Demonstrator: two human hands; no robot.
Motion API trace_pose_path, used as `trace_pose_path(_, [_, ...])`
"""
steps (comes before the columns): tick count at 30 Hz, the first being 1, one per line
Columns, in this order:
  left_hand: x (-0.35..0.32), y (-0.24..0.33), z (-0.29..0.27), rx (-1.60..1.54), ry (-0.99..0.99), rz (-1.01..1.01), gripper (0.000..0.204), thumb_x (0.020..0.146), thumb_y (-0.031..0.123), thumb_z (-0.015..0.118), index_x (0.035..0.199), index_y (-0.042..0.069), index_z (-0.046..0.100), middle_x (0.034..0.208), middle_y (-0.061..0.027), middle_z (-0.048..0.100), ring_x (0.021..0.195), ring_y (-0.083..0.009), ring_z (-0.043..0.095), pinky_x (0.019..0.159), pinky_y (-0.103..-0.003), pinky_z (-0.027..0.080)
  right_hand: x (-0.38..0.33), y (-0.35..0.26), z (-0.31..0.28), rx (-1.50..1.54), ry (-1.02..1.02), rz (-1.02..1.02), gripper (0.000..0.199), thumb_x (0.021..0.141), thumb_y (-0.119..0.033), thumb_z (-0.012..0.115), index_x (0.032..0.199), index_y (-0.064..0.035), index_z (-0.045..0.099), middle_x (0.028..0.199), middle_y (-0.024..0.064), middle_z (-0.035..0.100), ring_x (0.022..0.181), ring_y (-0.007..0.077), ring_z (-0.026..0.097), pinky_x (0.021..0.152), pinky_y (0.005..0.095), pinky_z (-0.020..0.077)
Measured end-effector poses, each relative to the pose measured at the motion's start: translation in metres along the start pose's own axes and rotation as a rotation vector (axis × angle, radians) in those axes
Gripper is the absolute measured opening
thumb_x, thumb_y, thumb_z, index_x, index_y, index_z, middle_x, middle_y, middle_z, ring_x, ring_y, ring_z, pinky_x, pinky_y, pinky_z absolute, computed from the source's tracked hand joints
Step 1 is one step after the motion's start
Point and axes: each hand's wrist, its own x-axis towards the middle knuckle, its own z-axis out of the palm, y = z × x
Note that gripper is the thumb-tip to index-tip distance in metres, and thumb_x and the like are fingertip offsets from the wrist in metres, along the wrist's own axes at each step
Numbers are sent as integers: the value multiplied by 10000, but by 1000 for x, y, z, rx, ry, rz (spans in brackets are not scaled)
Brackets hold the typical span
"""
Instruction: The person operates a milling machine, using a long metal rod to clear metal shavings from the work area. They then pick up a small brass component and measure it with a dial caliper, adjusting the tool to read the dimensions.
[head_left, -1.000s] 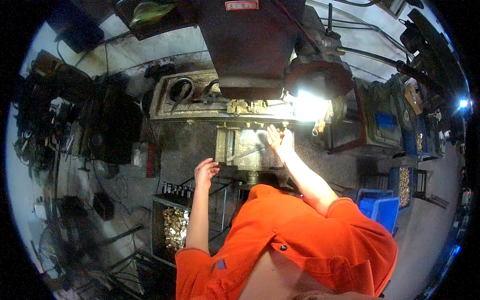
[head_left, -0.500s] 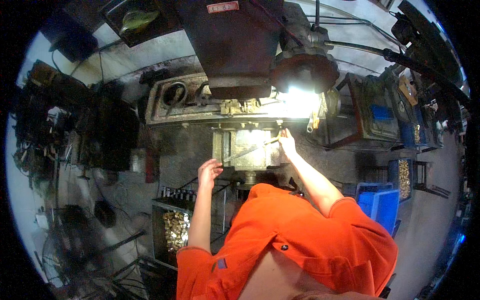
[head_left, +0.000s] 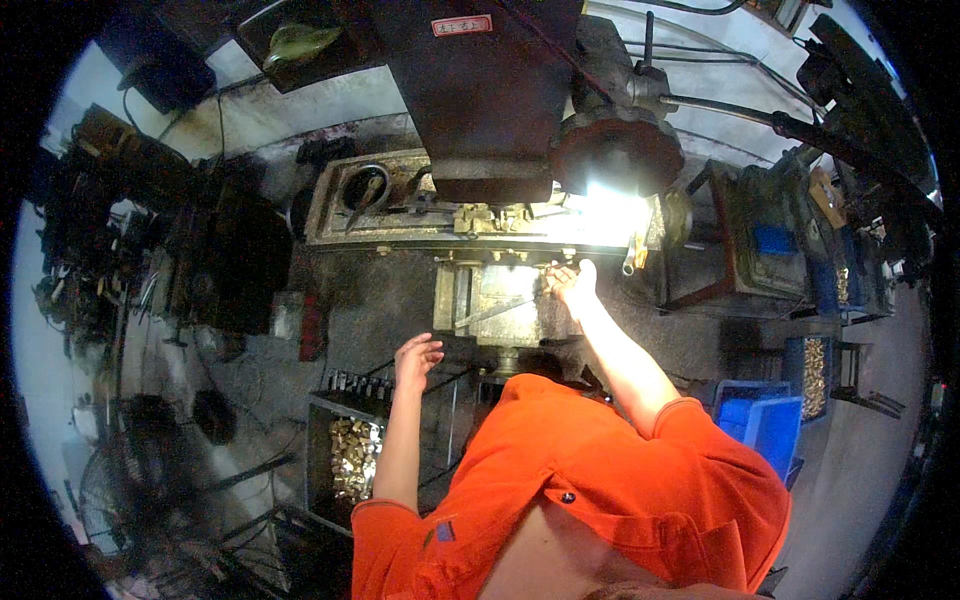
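Slightly back from the machine compared with half a second ago, the left hand (head_left: 418, 360) has dropped a little; the right hand (head_left: 570, 283) has stayed near the front edge of the machine table (head_left: 400, 243), its pose changed. My whole view has tilted a bit too.

On my feed, the left hand's fingers are loosely bent and released, with nothing visible in them. The right hand's fingers curl leftward, and I cannot tell whether they grasp anything. Close by them, a grey bar (head_left: 495, 312) slants across the pale block (head_left: 505, 285) under the table; I can't make out whether they touch it.

Over the table, a dark machine head (head_left: 480, 110) blocks my sight of what lies behind it, and a lamp's glare (head_left: 612, 212) washes out the table's right part. Brassy clamps (head_left: 490, 217) sit left of that glare, and a ring-ended tool (head_left: 630, 262) hangs just right of it. Beside the left forearm, brass pieces (head_left: 355, 455) fill a dark bin (head_left: 318, 455). Blue bins (head_left: 770, 420) stand beyond the right elbow.
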Motion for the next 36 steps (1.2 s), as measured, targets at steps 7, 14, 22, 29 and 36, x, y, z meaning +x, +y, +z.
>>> trace_pose_path(7, [6, 8, 25, -33, -37, 54, 226, 803, 37, 488, 1020, -12, 532, 845, -181, 629, 582, -194, 606, 586, -292, 499, -24, -12, -11, -217, -188, -88, 772, 853, -527, 353, 1204, 143, 198, 1097, 290, 389, 951, 358, 462, 756, 475, 449])
trace_pose_path(14, [-3, -4, 13, 117, 0, 81, 243, 793, 59, 503, 1025, 2, 543, 823, -131, 644, 570, -165, 603, 535, -262, 449, -15, -14, -28, -331, -161, -114, 569, 888, -397, 364, 1151, 108, 366, 1162, 252, 442, 963, 329, 513, 756, 393, 466])
trace_pose_path(22, [-15, -1, 13, 286, 49, 60, 254, 807, 81, 500, 1045, 19, 562, 813, -88, 650, 598, -139, 602, 534, -250, 411, -36, -10, -42, -2842, -531, -1040, 352, 682, -259, 554, 922, -18, 644, 1264, 197, 405, 1212, 314, 336, 1012, 494, 219])
trace_pose_path(29, [-22, 6, 4, 302, 72, 75, 263, 797, 51, 498, 1044, -17, 562, 808, -120, 640, 562, -144, 590, 542, -266, 446, 5, -8, -34, -3314, -554, -671, 533, 592, -341, 651, 1032, -43, 620, 1336, 178, 347, 1256, 312, 290, 1035, 492, 202])
trace_pose_path(36, [-29, -18, -34, 234, 105, 92, 284, 727, 12, 533, 1002, -40, 585, 773, -121, 639, 524, -158, 587, 478, -262, 451, 11, 2, -36, -3390, -749, -614, 411, 643, -271, 539, 942, -7, 637, 1213, 200, 447, 1176, 321, 377, 1017, 432, 265])
